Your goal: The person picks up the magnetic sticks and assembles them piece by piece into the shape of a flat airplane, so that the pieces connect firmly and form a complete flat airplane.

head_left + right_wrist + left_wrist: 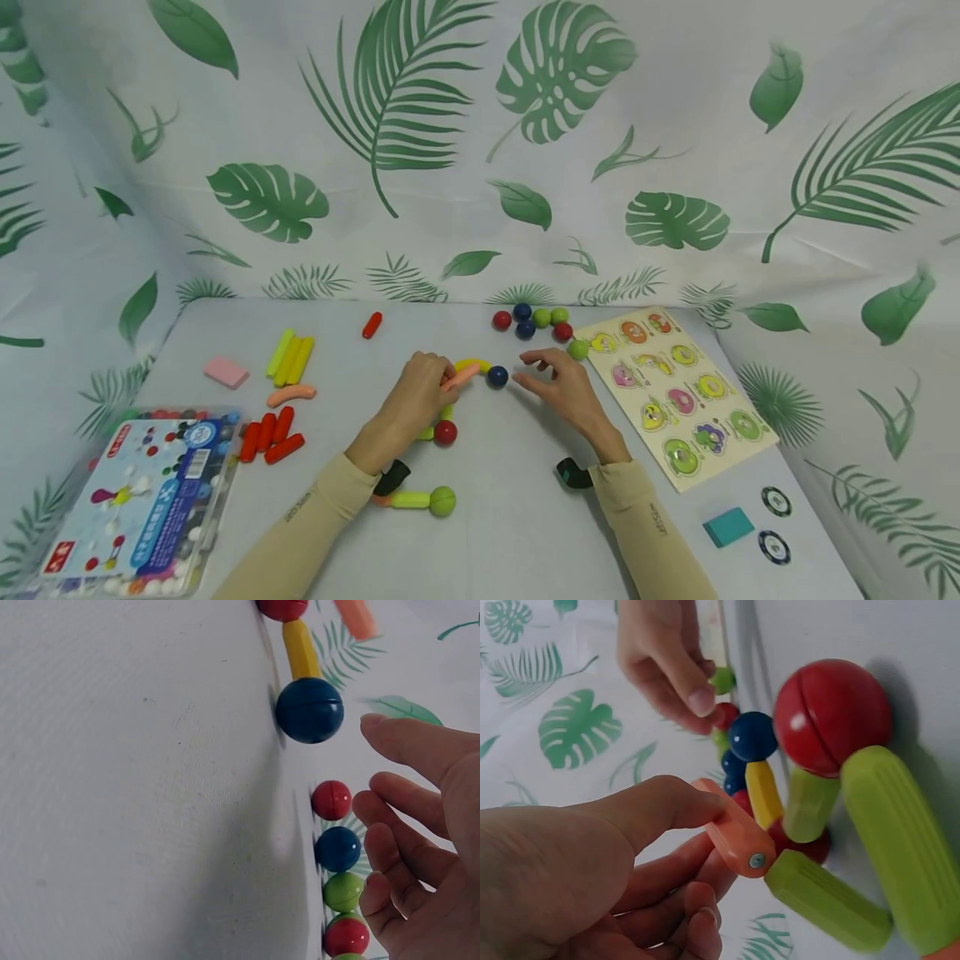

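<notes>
Head view: what's in the left hand (414,396)?

Salmon stick (462,377), thumb and fingertips clamped on it. It's up off the table, middle of the work area, over the near side of a yellow stick (474,365).

Joined to anything?

Can't tell. Left wrist view has its metal-dotted end overlapping a lime stick (829,900); contact unclear.

Right hand (562,396)?

Holding nothing. Thumb and fingers apart, just beside the blue ball (497,377), gap visible. That ball sits on the end of the yellow stick; right wrist view puts a red ball (283,606) at the other end.

Nearby?

Another red ball (446,432) nearer the person, lime stick against it. Closer still, a green ball (442,501) on a second lime stick.

Further out?

Seven loose balls by the far edge, picture board (693,400) to their right. Teal block (728,527) and two chips (776,501) near right. Left side: four red sticks (282,423), a curved salmon one (291,395), three yellowish sticks (292,361), pink block (226,372). Clear box (217,500) of parts near left.
</notes>
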Tool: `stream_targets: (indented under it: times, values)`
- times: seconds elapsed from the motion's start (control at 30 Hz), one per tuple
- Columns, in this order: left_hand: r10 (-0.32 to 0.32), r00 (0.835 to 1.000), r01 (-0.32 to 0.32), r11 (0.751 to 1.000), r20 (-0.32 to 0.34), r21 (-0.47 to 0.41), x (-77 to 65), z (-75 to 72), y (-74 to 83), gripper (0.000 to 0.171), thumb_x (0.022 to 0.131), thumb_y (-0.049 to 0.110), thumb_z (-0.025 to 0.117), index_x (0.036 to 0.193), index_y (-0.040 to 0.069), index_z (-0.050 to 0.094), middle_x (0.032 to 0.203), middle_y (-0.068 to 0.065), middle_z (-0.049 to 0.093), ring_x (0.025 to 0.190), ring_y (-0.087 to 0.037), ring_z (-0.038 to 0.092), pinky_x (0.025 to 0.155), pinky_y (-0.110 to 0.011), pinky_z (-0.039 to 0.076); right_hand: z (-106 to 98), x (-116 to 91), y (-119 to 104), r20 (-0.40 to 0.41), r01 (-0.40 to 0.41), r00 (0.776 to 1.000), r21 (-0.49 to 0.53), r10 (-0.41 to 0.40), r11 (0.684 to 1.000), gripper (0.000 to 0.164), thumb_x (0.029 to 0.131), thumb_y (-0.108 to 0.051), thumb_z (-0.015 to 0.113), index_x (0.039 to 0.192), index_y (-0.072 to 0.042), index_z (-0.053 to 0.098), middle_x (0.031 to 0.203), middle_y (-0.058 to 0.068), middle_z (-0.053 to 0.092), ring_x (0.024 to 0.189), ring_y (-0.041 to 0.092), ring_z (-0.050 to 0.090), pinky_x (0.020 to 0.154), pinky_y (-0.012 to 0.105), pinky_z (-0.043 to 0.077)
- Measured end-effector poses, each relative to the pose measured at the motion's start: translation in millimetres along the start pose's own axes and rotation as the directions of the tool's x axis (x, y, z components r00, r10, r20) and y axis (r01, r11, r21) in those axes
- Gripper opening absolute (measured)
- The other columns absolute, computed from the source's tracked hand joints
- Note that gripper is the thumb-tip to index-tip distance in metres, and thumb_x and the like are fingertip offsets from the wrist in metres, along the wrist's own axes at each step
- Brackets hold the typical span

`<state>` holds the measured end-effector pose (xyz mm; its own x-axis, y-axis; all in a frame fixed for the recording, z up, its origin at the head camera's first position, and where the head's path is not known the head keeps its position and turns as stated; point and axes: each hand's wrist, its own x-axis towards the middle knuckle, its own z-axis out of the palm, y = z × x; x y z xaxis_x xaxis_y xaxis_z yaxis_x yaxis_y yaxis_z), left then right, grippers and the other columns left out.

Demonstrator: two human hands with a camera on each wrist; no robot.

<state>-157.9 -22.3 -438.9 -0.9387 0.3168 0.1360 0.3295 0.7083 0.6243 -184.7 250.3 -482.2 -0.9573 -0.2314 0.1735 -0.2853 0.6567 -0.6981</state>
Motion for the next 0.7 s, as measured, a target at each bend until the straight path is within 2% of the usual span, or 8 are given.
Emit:
stream_targets:
  times: [0.27,0.57,0.7]
  values:
    - [-0.093,0.996,0.094,0.995,-0.014,0.038,-1.9,-10.7,-26.6,0.009,0.085,0.006,0.077,0.089,-0.001,0.073,0.075,-0.008,0.064,0.079,-0.025,0.054,0.069,-0.031,0.045,0.1,4.0,-0.2,0.013,-0.013,1.0,-0.022,0.013,1.0,0.041,0.09,-0.036,0.078,0.122,-0.011,0.071,0.115,0.005,0.071,0.101,0.022,0.061,0.088,0.041,0.048]
    - [-0.085,0.996,0.084,0.988,0.002,0.13,-13.9,-20.3,-59.1,0.015,0.085,0.004,0.077,0.097,-0.005,0.073,0.085,-0.013,0.066,0.085,-0.03,0.057,0.077,-0.04,0.049,0.9,2.3,1.6,0.022,-0.024,0.999,-0.018,0.024,1.0,0.04,0.091,-0.034,0.077,0.122,-0.01,0.071,0.115,0.006,0.072,0.101,0.023,0.061,0.088,0.041,0.047]
    - [-0.103,0.995,0.102,0.987,0.003,0.125,-23.4,-24.0,-69.5,0.019,0.086,0.007,0.078,0.099,-0.006,0.072,0.089,-0.016,0.067,0.088,-0.032,0.057,0.082,-0.044,0.049,2.0,2.1,1.0,0.025,-0.018,1.0,-0.01,0.018,1.0,0.04,0.091,-0.034,0.077,0.122,-0.01,0.071,0.115,0.007,0.071,0.102,0.025,0.061,0.088,0.042,0.047]
